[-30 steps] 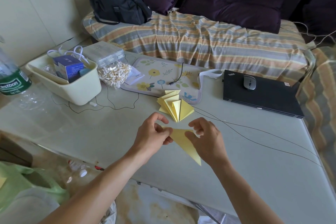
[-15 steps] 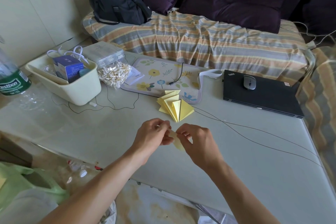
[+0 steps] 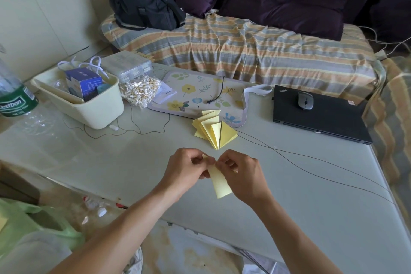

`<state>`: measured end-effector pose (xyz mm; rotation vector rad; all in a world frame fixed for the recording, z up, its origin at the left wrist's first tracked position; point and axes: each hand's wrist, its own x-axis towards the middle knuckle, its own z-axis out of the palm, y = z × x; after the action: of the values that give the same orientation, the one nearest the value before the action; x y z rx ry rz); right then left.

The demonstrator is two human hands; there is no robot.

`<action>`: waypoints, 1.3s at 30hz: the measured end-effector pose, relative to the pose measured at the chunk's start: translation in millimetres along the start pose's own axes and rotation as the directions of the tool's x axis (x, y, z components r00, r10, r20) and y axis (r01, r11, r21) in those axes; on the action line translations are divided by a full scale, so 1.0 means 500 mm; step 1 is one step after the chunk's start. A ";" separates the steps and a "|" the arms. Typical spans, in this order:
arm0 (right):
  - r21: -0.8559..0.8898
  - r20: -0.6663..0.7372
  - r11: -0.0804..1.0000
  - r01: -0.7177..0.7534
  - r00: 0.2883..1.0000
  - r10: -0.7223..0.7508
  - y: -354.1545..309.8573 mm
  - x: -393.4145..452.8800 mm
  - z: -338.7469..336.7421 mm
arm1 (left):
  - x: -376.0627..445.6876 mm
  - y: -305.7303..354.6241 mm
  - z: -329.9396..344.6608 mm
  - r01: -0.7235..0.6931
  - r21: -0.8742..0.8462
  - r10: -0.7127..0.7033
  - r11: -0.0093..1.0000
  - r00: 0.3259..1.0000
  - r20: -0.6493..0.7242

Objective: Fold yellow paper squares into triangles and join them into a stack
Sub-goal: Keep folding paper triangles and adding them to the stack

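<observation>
Behind the pale surface (image 3: 289, 196) runs a sofa with a striped cover (image 3: 233, 49) and a black bag (image 3: 144, 6). On the surface sit a closed black laptop (image 3: 329, 120) carrying a mouse (image 3: 305, 100), a floral mat (image 3: 200, 95), a cream bin (image 3: 89, 104) and a fanned stack of yellow folded triangles (image 3: 213, 129). Close together just nearer, the left hand (image 3: 184, 171) and right hand (image 3: 241, 176) both pinch a folded yellow paper (image 3: 219, 181) at its top; its upper fold is hidden by fingers.
</observation>
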<state>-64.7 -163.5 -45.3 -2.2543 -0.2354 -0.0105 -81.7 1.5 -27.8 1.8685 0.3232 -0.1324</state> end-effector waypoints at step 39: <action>0.138 0.177 0.960 -0.244 0.960 0.218 -0.018 0.001 -0.025 | 0.015 -0.013 -0.003 -0.047 0.019 0.047 0.999 0.999 -0.019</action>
<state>-64.9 -167.2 -30.4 -2.1120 -0.0526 0.3047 -76.6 5.7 -35.2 1.8957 0.2918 -0.0856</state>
